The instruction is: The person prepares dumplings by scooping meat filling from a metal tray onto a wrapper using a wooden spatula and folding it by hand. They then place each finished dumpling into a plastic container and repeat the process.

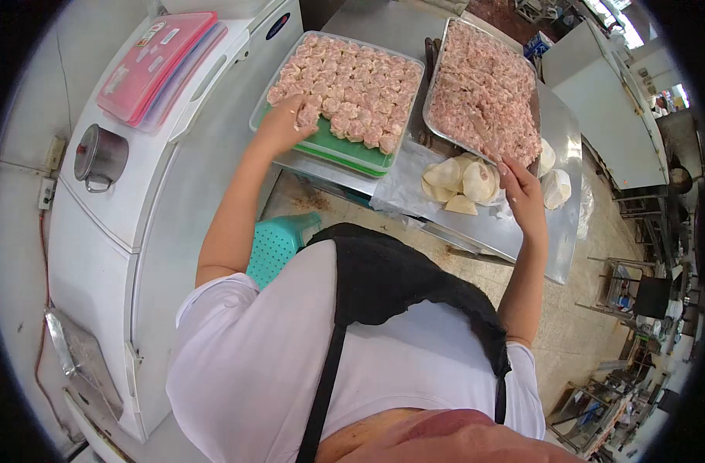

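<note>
My left hand (pixel 287 126) is at the left front part of a green-based tray (pixel 329 148), its fingers closed at the edge of the rows of filled dumplings (pixel 352 85); what they hold is hidden. At the front right corner of a metal tray of minced meat (pixel 483 85), my right hand (pixel 520 193) has its fingers closed round a thin utensil (pixel 487 139) that reaches into the meat. Just left of that hand, round pale wrappers (pixel 453 179) lie in a pile on a plastic sheet (pixel 402 185).
White bundles (pixel 555 187) lie right of the meat tray on the metal table (pixel 553 247). A white freezer (pixel 167 154) at left bears pink lids (pixel 155 65) and a metal pot (pixel 101 157). A turquoise perforated stool (pixel 273 248) stands below the table.
</note>
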Motion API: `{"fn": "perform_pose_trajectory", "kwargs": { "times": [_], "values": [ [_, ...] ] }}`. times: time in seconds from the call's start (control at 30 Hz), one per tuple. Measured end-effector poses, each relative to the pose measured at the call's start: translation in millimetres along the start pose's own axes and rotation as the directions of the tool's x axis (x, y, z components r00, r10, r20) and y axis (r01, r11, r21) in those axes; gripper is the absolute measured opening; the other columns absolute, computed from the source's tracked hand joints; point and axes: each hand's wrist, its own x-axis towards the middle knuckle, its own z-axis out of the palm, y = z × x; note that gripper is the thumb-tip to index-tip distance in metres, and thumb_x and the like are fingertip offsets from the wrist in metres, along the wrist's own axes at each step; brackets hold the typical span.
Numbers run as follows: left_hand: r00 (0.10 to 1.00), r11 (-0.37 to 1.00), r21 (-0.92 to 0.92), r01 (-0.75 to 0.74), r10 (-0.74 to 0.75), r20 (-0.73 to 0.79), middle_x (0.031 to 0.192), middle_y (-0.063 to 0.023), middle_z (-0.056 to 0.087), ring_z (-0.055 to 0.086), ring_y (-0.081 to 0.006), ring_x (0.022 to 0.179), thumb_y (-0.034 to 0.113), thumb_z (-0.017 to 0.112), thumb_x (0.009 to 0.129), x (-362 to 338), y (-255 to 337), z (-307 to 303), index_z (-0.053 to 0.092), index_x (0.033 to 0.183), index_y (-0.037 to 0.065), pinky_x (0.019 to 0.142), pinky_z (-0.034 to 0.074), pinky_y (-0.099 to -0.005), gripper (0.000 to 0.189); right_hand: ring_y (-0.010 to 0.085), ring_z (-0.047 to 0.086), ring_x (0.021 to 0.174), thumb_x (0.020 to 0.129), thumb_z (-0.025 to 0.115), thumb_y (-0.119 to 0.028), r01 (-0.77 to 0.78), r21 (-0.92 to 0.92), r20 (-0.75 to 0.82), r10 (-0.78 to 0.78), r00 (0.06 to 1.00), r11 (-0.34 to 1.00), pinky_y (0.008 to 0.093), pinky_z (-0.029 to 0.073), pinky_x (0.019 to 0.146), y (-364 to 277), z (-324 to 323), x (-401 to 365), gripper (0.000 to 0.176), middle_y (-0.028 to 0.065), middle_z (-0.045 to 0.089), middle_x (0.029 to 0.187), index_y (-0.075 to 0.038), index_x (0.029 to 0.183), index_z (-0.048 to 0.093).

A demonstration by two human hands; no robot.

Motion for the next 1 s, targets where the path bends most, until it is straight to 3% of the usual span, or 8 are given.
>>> {"fn": "perform_pose_trajectory", "kwargs": {
  "times": [0.13, 0.37, 0.5, 0.67, 0.7, 0.77, 0.87, 1.0],
  "values": [
    [0.997, 0.999, -0.019, 0.036, -0.037, -0.071, 0.121, -0.0223, 0.057, 0.059, -0.0396, 0.101, 0.022, 0.073, 0.075, -6, 22, 18, 0.035, 0.14, 0.008, 0.088, 0.047, -0.0442, 0.076, 0.001, 0.034, 0.054, 0.095, 0.057, -0.021, -0.075, 0.008, -0.042, 0.075, 0.996, 0.997, 0.0178, 0.027, 0.048, 14, -6, -4, 0.033, -0.0072, 0.047, 0.069, -0.001, 0.12, 0.06],
    [0.995, 0.998, -0.023, 0.062, -0.064, -0.082, 0.129, -0.0233, 0.052, 0.057, -0.04, 0.106, 0.015, 0.069, 0.077, 14, 34, 40, 0.031, 0.142, 0.007, 0.09, 0.047, -0.0452, 0.076, 0.0015, 0.034, 0.056, 0.096, 0.055, -0.024, -0.098, -0.011, -0.015, 0.098, 0.995, 0.995, 0.0186, 0.027, 0.05, 23, -16, 1, 0.03, -0.0073, 0.044, 0.068, -0.002, 0.113, 0.063],
    [0.992, 0.997, -0.017, -0.072, 0.07, -0.107, 0.13, -0.0228, 0.051, 0.051, -0.0408, 0.116, 0.014, 0.07, 0.077, 9, 28, 42, 0.025, 0.145, 0.009, 0.096, 0.043, -0.0437, 0.082, 0.0093, 0.046, 0.064, 0.098, 0.049, -0.03, -0.037, -0.127, -0.034, 0.033, 0.999, 0.991, 0.0259, 0.039, 0.058, 46, -36, 18, 0.034, 0.0, 0.053, 0.069, 0.0, 0.098, 0.064],
    [0.994, 0.967, 0.245, 0.072, -0.048, -0.102, 0.124, -0.0207, 0.055, 0.053, -0.0393, 0.112, 0.012, 0.067, 0.077, -2, 90, 19, 0.046, 0.132, 0.006, 0.095, 0.044, -0.0431, 0.059, 0.0203, 0.054, 0.06, 0.097, 0.048, -0.031, -0.1, -0.332, -0.034, 0.094, 0.995, 0.938, 0.0343, 0.044, 0.061, 63, -92, 43, 0.035, 0.0083, 0.058, 0.067, -0.002, 0.088, 0.064],
    [0.995, 0.968, 0.244, 0.057, -0.034, -0.095, 0.124, -0.0207, 0.055, 0.053, -0.0393, 0.112, 0.012, 0.067, 0.077, 2, 106, 24, 0.046, 0.132, 0.006, 0.095, 0.044, -0.0431, 0.059, 0.026, 0.057, 0.064, 0.096, 0.049, -0.034, -0.03, -0.553, -0.009, 0.031, 0.999, 0.833, 0.0382, 0.045, 0.063, 70, -103, 48, 0.036, 0.0111, 0.061, 0.071, -0.003, 0.087, 0.065],
    [0.948, 0.966, 0.084, -0.243, 0.255, -0.192, 0.12, -0.0185, 0.057, 0.053, -0.0377, 0.112, 0.011, 0.067, 0.078, 9, 147, 44, 0.054, 0.122, 0.005, 0.095, 0.043, -0.0428, 0.047, 0.0317, 0.061, 0.068, 0.094, 0.051, -0.037, 0.032, -0.74, 0.026, -0.019, 0.999, 0.672, 0.0422, 0.046, 0.064, 79, -125, 53, 0.037, 0.0139, 0.064, 0.074, -0.005, 0.085, 0.065],
    [0.91, 0.88, -0.235, -0.413, 0.408, -0.07, 0.114, -0.0164, 0.059, 0.055, -0.0334, 0.108, 0.012, 0.064, 0.082, 18, 218, 94, 0.06, 0.115, 0.007, 0.093, 0.044, -0.0408, 0.034, 0.0353, 0.062, 0.076, 0.091, 0.052, -0.043, 0.156, -0.835, 0.144, -0.063, 0.988, 0.528, 0.046, 0.047, 0.066, 100, -155, 65, 0.042, 0.0148, 0.065, 0.079, -0.006, 0.078, 0.067],
    [0.874, 0.827, -0.324, -0.459, 0.486, 0.005, 0.108, -0.0151, 0.061, 0.057, -0.0332, 0.103, 0.012, 0.063, 0.082, 34, 275, 171, 0.063, 0.106, 0.006, 0.089, 0.046, -0.0402, 0.025, 0.033, 0.061, 0.078, 0.092, 0.053, -0.038, 0.25, -0.857, 0.237, -0.086, 0.968, 0.45, 0.0429, 0.047, 0.066, 104, -185, 82, 0.037, 0.0118, 0.063, 0.079, -0.007, 0.081, 0.068]
  ]
}}
